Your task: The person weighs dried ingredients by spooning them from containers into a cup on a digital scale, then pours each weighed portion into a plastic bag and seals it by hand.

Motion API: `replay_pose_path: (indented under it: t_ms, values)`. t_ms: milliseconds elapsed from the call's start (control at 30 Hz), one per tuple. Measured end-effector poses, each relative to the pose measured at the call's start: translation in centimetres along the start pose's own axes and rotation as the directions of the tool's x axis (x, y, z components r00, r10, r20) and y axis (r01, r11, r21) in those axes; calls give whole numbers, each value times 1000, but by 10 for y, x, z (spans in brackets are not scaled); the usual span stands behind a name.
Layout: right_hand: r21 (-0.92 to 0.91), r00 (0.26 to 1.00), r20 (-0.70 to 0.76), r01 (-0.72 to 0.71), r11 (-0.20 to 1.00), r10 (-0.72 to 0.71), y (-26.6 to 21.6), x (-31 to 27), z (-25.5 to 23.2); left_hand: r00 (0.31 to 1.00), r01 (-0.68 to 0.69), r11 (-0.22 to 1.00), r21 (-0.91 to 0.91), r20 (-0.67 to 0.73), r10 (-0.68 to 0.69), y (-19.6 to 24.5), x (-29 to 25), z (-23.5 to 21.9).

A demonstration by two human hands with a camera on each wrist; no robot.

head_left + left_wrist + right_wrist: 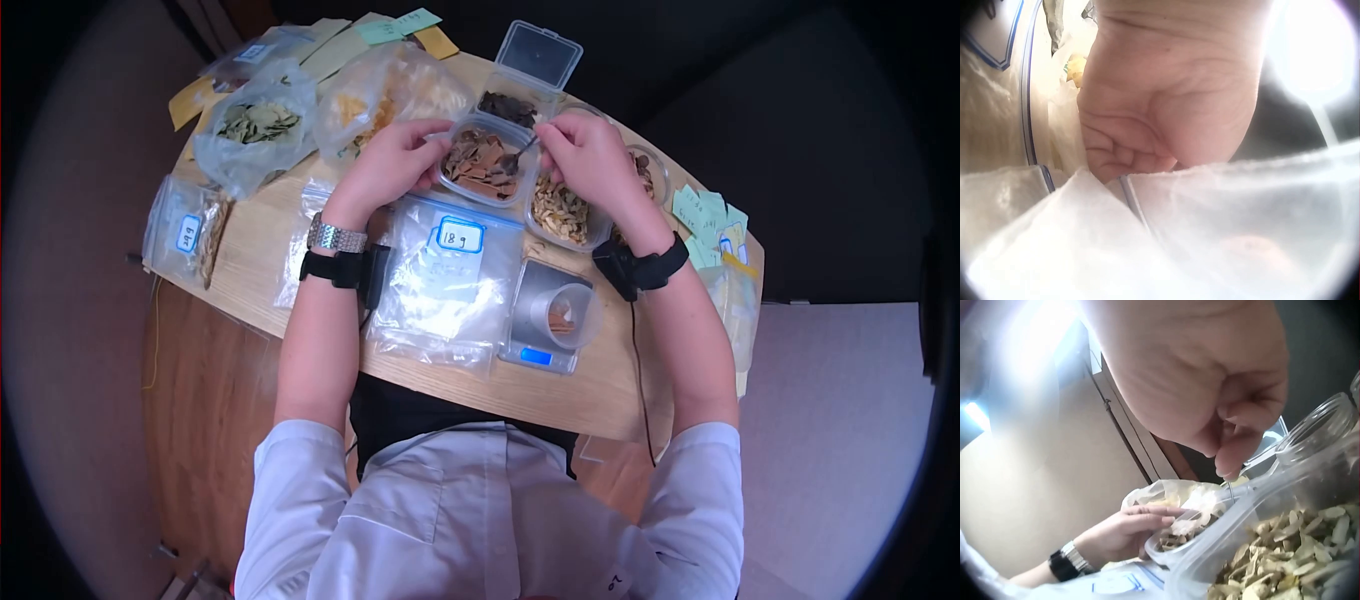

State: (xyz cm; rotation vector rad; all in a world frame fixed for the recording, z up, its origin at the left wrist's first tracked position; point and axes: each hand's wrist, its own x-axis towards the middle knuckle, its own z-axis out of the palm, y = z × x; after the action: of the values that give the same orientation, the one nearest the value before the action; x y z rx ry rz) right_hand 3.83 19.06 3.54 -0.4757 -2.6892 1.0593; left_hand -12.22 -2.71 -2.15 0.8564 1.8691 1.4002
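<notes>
A clear tub of brown bark pieces (480,168) stands among other tubs; my left hand (392,165) holds its left rim, thumb and fingers on the edge. My right hand (590,165) pinches a thin metal spoon (512,160) whose bowl is in the bark. In the right wrist view, the right hand (1210,381) grips the handle above the tubs and the left hand (1125,532) is at the bark tub (1175,540). The left wrist view shows the left palm (1166,106), its fingertips hidden behind plastic.
A scale (530,340) bears a small cup (572,316) with some brown pieces. Left of it lies a zip bag labelled 18g (450,290). Tubs of pale slices (560,212) and dark pieces (508,108) adjoin the bark tub; filled bags (255,130) lie at the left.
</notes>
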Motion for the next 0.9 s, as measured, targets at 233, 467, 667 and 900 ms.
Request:
replay_pose_path:
  t_ms: [233, 467, 667, 900]
  values:
    - [301, 957, 147, -283, 910, 249, 3, 1, 10, 1000, -2, 1000, -2, -3, 2, 1, -1, 0]
    - [396, 938, 172, -346, 851, 301, 10, 5, 12, 1000, -18, 1000, -19, 8, 19, 1, -1, 0]
    - [434, 928, 201, -372, 821, 314, 2, 3, 17, 1000, -5, 999, -35, -20, 4, 8, -5, 1]
    - [489, 893, 307, -444, 751, 328, 12, 5, 14, 1000, -3, 999, -36, -12, 3, 5, -3, 1]
